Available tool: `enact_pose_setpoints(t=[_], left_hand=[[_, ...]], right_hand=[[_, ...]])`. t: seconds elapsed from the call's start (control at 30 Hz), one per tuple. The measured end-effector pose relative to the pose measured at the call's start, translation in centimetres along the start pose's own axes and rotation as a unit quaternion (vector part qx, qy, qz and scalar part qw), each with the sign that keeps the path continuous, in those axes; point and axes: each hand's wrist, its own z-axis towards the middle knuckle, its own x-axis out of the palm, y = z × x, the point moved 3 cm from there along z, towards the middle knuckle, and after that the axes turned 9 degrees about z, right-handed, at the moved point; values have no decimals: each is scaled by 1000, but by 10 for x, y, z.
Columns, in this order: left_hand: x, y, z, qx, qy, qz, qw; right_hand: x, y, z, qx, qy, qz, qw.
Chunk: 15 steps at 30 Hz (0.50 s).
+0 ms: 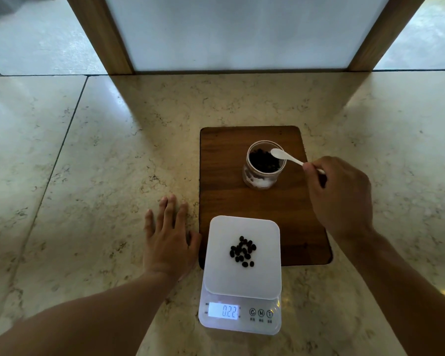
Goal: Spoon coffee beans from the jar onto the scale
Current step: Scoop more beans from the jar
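right hand [341, 199] pinching white plastic spoon [287, 157], bowl at clear open jar [264, 164] rim | left hand [168, 240] flat, fingers spread, beside white digital scale [242, 273] | scale overhangs dark wooden board [224, 176] near edge

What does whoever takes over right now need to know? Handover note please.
Left hand: empty, flat on the counter beside the scale.
Right hand: holds the white spoon, its bowl at the rim of the open jar; bowl looks empty.
Jar stands on the wooden board.
Done: small pile of beans on the scale, display lit.
Left: scoop more, carry to the scale.
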Motion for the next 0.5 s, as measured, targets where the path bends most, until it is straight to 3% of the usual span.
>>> enact_pose_setpoints(t=[0.5], left_hand=[[2, 0, 1, 1, 3, 10, 1000]], right_hand=[[28, 16, 38, 24, 144, -137, 980]])
